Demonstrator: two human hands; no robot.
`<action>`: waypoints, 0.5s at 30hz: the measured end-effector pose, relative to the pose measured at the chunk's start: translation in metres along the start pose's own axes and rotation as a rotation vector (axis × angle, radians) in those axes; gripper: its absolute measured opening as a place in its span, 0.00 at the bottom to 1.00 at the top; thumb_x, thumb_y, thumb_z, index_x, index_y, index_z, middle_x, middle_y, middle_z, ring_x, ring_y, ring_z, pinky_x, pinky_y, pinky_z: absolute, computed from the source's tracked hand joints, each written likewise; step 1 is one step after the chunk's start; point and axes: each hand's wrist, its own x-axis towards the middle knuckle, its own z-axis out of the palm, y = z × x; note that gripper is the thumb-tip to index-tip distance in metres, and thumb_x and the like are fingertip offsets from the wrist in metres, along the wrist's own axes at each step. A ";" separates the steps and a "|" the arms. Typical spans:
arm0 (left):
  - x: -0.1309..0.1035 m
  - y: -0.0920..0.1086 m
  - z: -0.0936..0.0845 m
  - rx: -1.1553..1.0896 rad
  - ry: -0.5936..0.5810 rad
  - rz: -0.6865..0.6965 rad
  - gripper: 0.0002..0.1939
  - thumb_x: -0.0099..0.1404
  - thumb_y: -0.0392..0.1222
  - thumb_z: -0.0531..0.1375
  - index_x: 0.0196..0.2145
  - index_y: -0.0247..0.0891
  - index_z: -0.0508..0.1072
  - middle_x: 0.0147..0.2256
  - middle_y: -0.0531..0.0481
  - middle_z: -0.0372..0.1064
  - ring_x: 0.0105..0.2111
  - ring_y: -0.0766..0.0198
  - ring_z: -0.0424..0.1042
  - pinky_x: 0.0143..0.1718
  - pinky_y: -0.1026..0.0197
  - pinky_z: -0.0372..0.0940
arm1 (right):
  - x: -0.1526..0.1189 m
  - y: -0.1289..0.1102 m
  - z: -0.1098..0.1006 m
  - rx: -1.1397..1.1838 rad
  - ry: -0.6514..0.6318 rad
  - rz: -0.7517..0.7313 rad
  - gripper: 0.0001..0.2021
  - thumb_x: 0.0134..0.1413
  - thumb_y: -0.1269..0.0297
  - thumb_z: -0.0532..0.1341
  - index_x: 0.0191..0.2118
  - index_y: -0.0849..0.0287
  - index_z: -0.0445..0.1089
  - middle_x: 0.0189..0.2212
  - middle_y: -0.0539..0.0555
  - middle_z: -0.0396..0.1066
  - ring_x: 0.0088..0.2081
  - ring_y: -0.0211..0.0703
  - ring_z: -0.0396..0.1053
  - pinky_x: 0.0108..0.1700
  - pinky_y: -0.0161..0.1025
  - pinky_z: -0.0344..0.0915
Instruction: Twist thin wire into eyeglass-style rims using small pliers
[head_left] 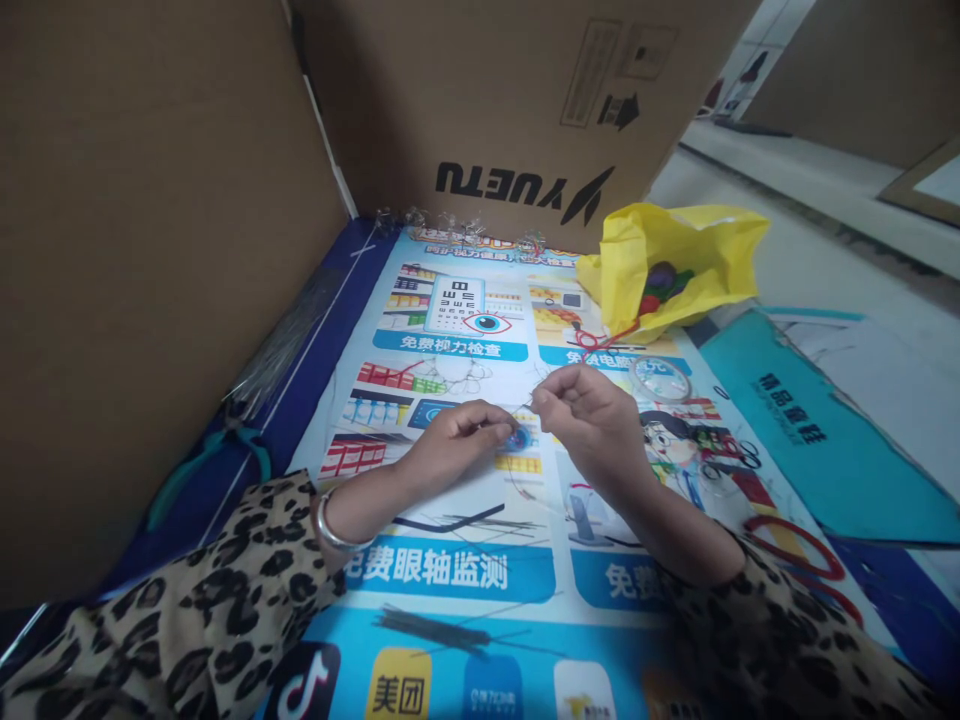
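Observation:
My left hand (469,440) is closed in a pinch over the printed sheet, thumb against fingertips, with a silver bangle at the wrist. Facing it, my right hand (589,415) also pinches. A thin wire (521,408) runs between both sets of fingertips; its full length is hard to make out. A thin strand dangles below my left fingers. On the sheet beyond my hands lies a wire bent into loops (454,375). Nearer to me rests a bundle of dark straight wires (431,630).
Teal-handled pliers (214,450) and long thin wires (289,330) lie at the left. A yellow bag (622,270) with coloured balls, a tape roll (660,380), red loops (840,560) and a teal board (817,430) are right. Cardboard walls (450,110) enclose the back and left.

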 end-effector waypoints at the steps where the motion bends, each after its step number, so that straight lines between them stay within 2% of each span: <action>1: 0.000 -0.001 0.000 -0.004 0.008 0.006 0.09 0.61 0.42 0.57 0.34 0.34 0.73 0.34 0.47 0.71 0.35 0.65 0.67 0.41 0.60 0.61 | 0.000 0.000 0.001 -0.006 0.000 -0.004 0.03 0.48 0.68 0.59 0.26 0.58 0.63 0.20 0.45 0.63 0.21 0.31 0.60 0.24 0.31 0.57; 10: -0.001 -0.002 0.001 0.064 0.053 0.041 0.08 0.60 0.41 0.58 0.34 0.35 0.73 0.33 0.48 0.73 0.34 0.65 0.69 0.40 0.61 0.62 | -0.002 0.003 0.006 -0.084 0.013 -0.046 0.03 0.48 0.68 0.58 0.26 0.58 0.63 0.20 0.45 0.63 0.22 0.32 0.60 0.24 0.32 0.59; 15: 0.001 -0.004 0.002 0.017 0.004 -0.041 0.08 0.59 0.40 0.58 0.33 0.33 0.73 0.29 0.49 0.72 0.28 0.68 0.67 0.35 0.62 0.62 | -0.002 0.002 0.004 -0.059 0.013 -0.037 0.03 0.48 0.68 0.58 0.27 0.58 0.63 0.20 0.46 0.64 0.22 0.32 0.61 0.24 0.32 0.59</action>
